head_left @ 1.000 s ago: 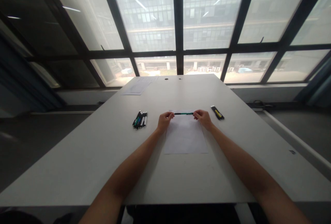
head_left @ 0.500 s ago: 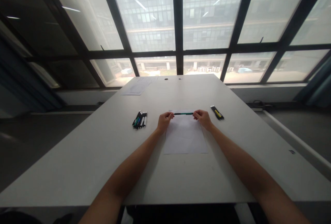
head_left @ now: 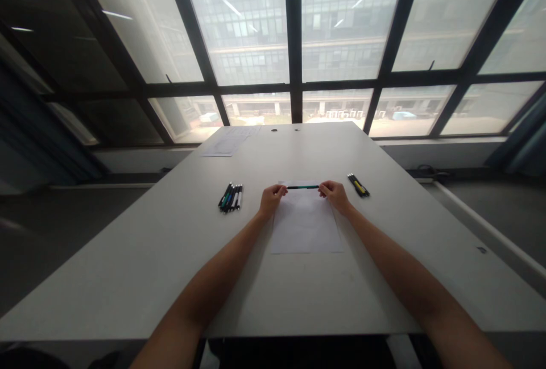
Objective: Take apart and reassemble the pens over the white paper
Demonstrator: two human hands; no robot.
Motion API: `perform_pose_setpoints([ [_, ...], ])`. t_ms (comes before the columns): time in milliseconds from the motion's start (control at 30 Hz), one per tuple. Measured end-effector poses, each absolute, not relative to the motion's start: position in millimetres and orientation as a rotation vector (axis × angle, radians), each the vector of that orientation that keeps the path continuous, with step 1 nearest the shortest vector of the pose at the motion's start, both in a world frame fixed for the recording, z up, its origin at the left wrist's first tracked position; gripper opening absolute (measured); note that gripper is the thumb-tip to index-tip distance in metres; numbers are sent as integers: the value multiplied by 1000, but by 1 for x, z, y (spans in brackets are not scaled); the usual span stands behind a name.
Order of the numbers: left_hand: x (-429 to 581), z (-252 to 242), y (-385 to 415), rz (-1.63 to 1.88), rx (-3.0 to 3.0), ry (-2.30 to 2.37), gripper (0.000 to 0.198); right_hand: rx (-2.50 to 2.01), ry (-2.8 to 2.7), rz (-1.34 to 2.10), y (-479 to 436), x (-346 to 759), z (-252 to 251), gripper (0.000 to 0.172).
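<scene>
Over paper [head_left: 306, 227], left hand [head_left: 270, 199] and right hand [head_left: 336, 195]: grip pinching teal-black pen [head_left: 303, 187], unmoved since earlier.

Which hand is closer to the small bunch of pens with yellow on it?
Right. The right hand is just left of the small pen bunch, apart from it; the left hand is farther left, at the other end of the teal pen.
</scene>
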State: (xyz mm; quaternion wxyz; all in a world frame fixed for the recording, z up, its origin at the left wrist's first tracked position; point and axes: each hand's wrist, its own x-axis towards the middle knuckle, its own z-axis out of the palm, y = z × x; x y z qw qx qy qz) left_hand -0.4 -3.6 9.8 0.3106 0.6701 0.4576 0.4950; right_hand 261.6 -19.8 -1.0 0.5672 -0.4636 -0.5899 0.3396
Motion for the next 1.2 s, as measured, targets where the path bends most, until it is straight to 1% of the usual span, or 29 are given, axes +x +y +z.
perform_pose_setpoints([
  [1200, -1, 9, -4, 1291, 1794, 1211, 41, -1100, -1387, 802, -20, 261, -1, 38],
])
